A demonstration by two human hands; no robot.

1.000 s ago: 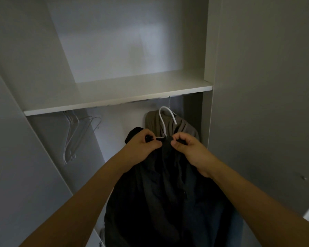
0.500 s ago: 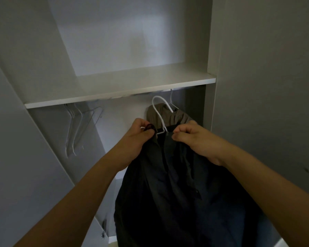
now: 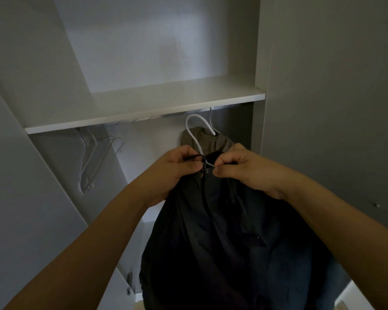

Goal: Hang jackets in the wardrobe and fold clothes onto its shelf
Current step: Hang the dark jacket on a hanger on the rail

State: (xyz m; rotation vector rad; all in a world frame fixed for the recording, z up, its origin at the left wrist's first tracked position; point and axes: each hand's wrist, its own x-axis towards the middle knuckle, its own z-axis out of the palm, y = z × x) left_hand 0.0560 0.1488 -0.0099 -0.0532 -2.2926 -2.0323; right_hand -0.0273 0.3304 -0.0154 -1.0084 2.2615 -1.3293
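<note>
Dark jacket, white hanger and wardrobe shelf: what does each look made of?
Dark jacket: thin woven fabric, probably synthetic; matte, softly creased.
White hanger: likely coated wire or plastic; slim smooth hook.
Wardrobe shelf: probably laminated board; flat, matte white, square edge.

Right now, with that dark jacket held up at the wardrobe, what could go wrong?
Both hands, left hand and right hand, only pinch the dark jacket at its collar, so it might slip off the white hanger. The hook is not on the rail yet and could miss it. It could also bump the brown jacket hanging behind.
</note>
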